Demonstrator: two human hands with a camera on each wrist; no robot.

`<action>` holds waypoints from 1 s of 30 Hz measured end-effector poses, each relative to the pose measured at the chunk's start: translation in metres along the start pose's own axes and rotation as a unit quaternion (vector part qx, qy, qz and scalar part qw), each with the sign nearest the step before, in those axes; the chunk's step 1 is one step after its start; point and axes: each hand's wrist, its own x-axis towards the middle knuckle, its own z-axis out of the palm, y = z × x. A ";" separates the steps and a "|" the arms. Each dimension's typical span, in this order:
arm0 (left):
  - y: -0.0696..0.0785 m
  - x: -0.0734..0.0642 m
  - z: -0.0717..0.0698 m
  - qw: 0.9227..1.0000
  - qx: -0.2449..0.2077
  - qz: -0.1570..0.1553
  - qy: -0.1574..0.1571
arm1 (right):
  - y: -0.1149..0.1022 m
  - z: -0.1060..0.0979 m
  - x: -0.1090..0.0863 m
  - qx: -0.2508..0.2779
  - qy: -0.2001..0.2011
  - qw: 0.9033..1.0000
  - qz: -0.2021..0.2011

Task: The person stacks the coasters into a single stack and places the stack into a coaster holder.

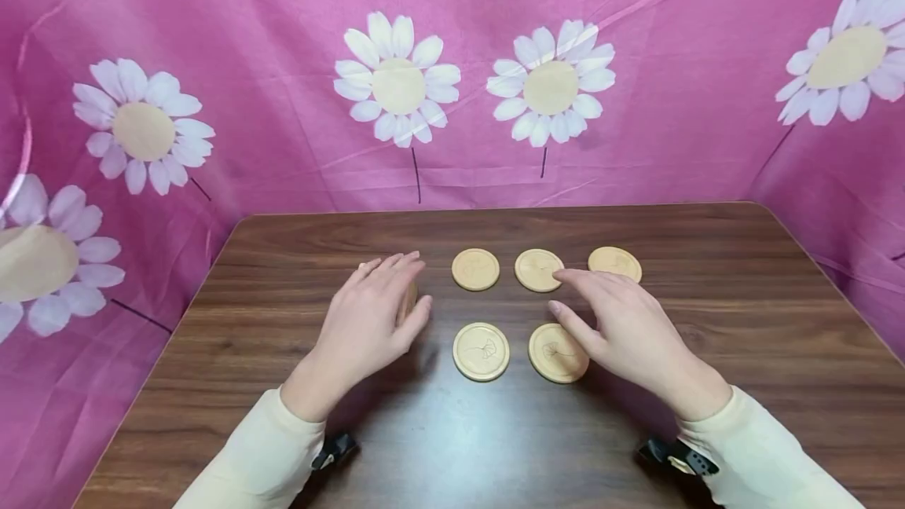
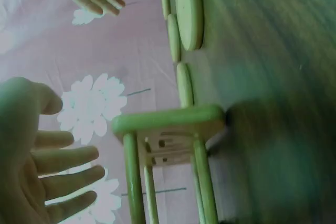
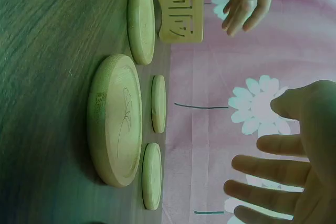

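Several round wooden coasters lie flat on the table, three at the back and two nearer. The front left coaster (image 1: pixel 481 352) and front right coaster (image 1: pixel 547 356) bear engraved flower-like lines. My left hand (image 1: pixel 368 313) hovers with extended fingers beside a small wooden rack (image 2: pixel 168 121), which it mostly hides in the head view. Rods and a slotted panel (image 3: pixel 181 9) make up this rack; left hand and rack look apart in the left wrist view. Above the right-hand coasters floats my right hand (image 1: pixel 629 328), fingers spread and holding nothing.
The dark wood-grain table (image 1: pixel 452 454) ends at a pink curtain (image 1: pixel 283 61) printed with white daisies, which also hangs along both sides. A black strap (image 1: pixel 335 452) shows under the left sleeve, another strap (image 1: pixel 679 456) under the right.
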 end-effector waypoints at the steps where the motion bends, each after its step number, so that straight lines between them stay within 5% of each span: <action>1: -0.002 0.000 -0.002 1.000 -0.009 0.000 0.014 | 0.000 0.000 0.000 0.005 0.005 1.000 -0.001; 6: -0.018 -0.003 -0.011 0.997 -0.056 0.005 0.050 | -0.002 0.003 -0.001 0.059 0.007 0.998 -0.009; 13: -0.042 -0.014 -0.020 0.996 -0.078 -0.004 0.045 | -0.008 0.012 -0.003 0.167 -0.047 0.985 0.004; 19: -0.060 -0.022 -0.027 0.995 -0.094 -0.026 0.039 | -0.013 0.015 -0.002 0.205 -0.067 0.977 0.012; 26: -0.079 -0.035 -0.029 0.993 -0.115 -0.041 -0.007 | -0.017 0.024 -0.001 0.204 -0.073 0.976 -0.006; 30: -0.089 -0.042 -0.025 0.983 -0.169 -0.053 -0.047 | -0.021 0.031 -0.003 0.189 -0.074 0.979 -0.011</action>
